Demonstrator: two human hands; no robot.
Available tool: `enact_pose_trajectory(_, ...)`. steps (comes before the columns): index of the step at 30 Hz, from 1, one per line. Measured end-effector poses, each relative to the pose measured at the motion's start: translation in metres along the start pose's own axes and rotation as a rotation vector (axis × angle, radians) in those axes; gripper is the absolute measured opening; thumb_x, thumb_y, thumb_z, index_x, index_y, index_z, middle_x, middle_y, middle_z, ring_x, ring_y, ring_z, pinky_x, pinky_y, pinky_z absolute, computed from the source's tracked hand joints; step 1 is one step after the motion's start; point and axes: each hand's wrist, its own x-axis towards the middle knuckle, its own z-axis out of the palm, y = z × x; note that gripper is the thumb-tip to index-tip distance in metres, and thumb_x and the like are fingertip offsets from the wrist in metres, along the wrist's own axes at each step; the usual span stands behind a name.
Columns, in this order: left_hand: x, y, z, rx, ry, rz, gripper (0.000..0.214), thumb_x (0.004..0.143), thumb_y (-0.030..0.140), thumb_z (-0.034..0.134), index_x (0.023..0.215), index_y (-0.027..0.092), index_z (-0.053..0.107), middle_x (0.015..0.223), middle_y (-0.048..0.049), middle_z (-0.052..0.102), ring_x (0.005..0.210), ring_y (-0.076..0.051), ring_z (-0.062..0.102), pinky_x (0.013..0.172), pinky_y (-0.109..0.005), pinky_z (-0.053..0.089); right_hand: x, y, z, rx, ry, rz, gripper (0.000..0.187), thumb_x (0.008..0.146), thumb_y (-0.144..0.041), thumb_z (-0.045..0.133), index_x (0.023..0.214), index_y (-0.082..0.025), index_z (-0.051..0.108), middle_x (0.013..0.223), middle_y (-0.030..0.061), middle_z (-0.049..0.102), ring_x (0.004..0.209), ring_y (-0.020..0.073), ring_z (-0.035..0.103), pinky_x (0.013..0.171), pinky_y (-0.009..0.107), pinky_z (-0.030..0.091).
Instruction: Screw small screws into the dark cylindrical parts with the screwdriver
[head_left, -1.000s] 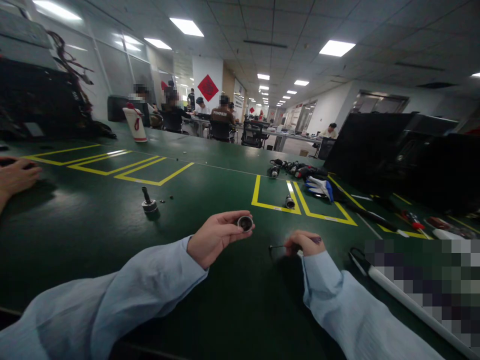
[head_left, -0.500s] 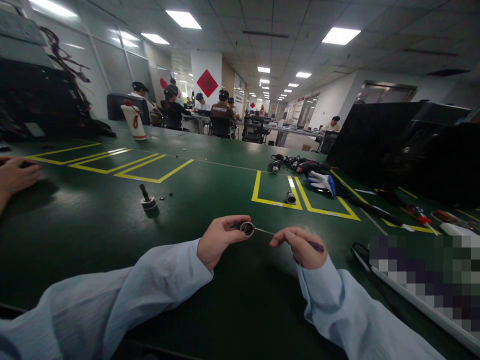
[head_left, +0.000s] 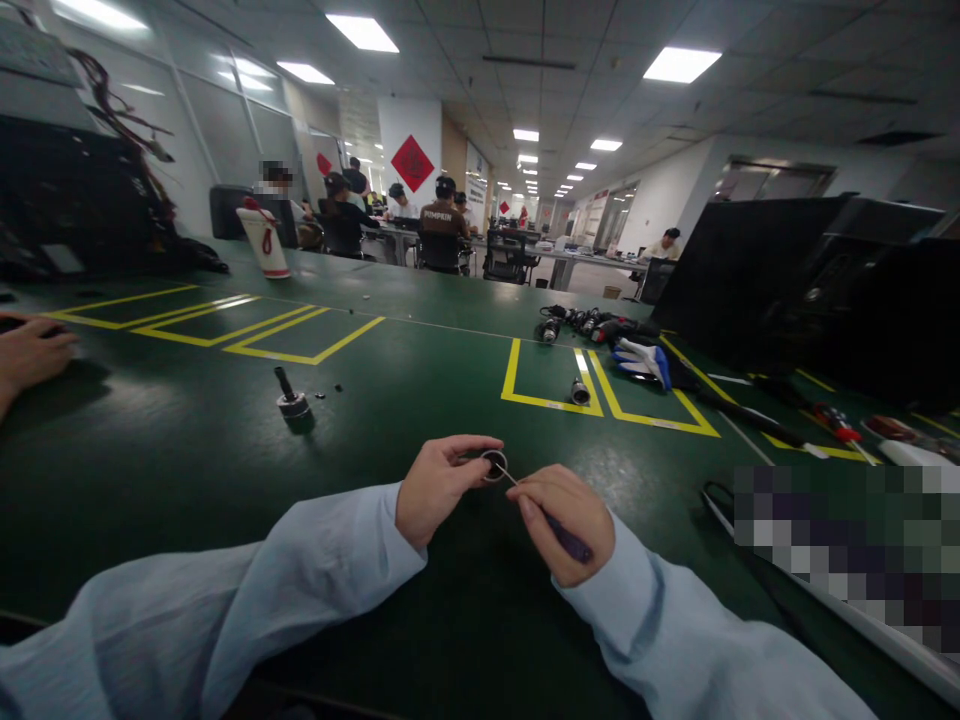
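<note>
Pinched between the thumb and fingers of my left hand [head_left: 444,487] is a small round metal ring-shaped part [head_left: 494,464], its open side facing me. My right hand [head_left: 568,520] grips a thin screwdriver [head_left: 574,543] with a dark purple handle. The slim shaft points up and left, and its tip reaches the opening of the ring; the exact contact inside is too small to make out. To the left, a metal part with an upright dark stem [head_left: 291,396] stands on the green table [head_left: 360,430], beside a few tiny dark bits.
A metal cylinder [head_left: 580,391] sits inside a yellow-taped outline. Behind it are black cables and tools [head_left: 592,325] and a blue-white glove [head_left: 642,364]. A red screwdriver [head_left: 846,430] lies to the right. Another person's hand [head_left: 34,355] rests at the left; a cup [head_left: 264,240] stands farther back.
My right hand has moved left and slightly down, turning so the screwdriver handle shows and its tip enters the ring area. The ring has tilted toward me in my left hand.
</note>
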Motion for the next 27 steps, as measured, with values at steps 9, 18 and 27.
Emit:
enact_pose_trajectory(9, -0.0026, 0.0001, 0.0017, 0.11, -0.004, 0.07, 0.022, 0.066, 0.013, 0.057, 0.085, 0.011, 0.068, 0.074, -0.0052, 0.068, 0.068, -0.015, 0.062, 0.066, -0.027, 0.051, -0.001, -0.0096, -0.0024, -0.051, -0.026, -0.007, 0.017, 0.073, -0.008, 0.045, 0.08, -0.017, 0.057, 0.071, 0.007, 0.064, 0.069, 0.0177, 0.056, 0.064, 0.034, 0.043)
enact_pose_trajectory(18, 0.0012, -0.0059, 0.0, 0.168, -0.012, 0.107, 0.024, 0.066, 0.014, 0.056, 0.087, 0.01, 0.066, 0.081, -0.0067, 0.068, 0.074, -0.017, 0.063, 0.071, -0.029, 0.05, -0.0024, -0.0078, 0.0028, -0.056, 0.007, -0.028, 0.017, 0.075, -0.008, 0.044, 0.083, -0.015, 0.057, 0.074, 0.0086, 0.063, 0.07, 0.018, 0.056, 0.062, 0.034, 0.044)
enact_pose_trajectory(27, 0.0026, -0.0084, -0.0007, 0.118, -0.01, 0.114, 0.023, 0.065, 0.013, 0.057, 0.086, 0.01, 0.066, 0.079, -0.0066, 0.068, 0.071, -0.017, 0.063, 0.069, -0.03, 0.051, -0.0032, -0.0107, 0.0007, -0.051, -0.005, 0.021, 0.017, 0.075, -0.007, 0.045, 0.082, -0.015, 0.058, 0.075, 0.0083, 0.063, 0.071, 0.018, 0.055, 0.063, 0.035, 0.045)
